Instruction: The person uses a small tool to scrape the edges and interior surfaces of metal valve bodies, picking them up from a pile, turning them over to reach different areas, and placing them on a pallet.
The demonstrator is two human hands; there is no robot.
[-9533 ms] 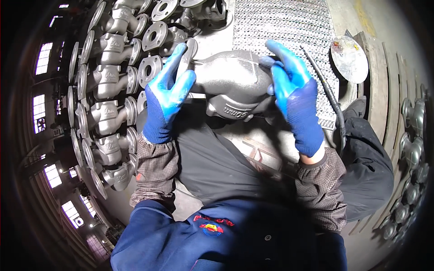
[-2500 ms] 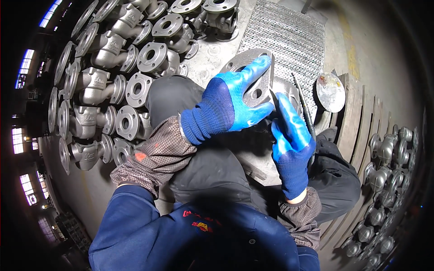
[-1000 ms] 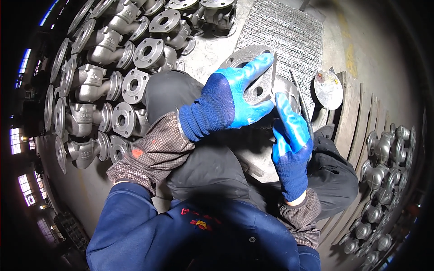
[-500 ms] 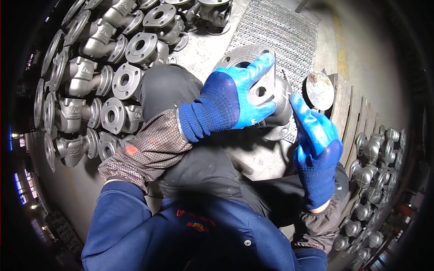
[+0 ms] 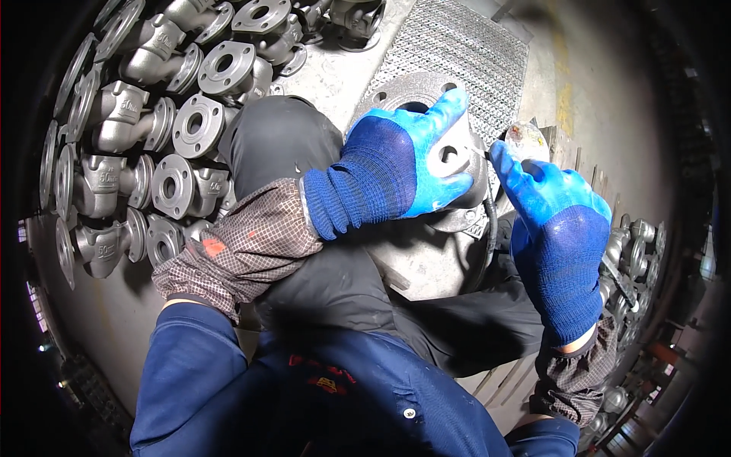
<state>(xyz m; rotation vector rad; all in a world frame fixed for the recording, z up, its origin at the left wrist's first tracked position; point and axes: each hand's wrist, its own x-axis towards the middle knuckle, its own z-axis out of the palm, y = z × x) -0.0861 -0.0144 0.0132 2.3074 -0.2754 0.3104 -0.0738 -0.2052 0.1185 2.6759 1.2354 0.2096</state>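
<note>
The right hand (image 5: pixel 560 202) has swung clear — I cannot tell what it grips — so just 1, the left hand (image 5: pixel 403 164), clamps the flanged casting (image 5: pixel 417 84) over the textured mat (image 5: pixel 457 42).

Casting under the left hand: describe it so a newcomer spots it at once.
Find the patterned mat at top centre. At its near end, toward the person's legs, is the grey casting. Unlike the castings crowded at left, it has the blue-gloved left hand on its flange.
</note>
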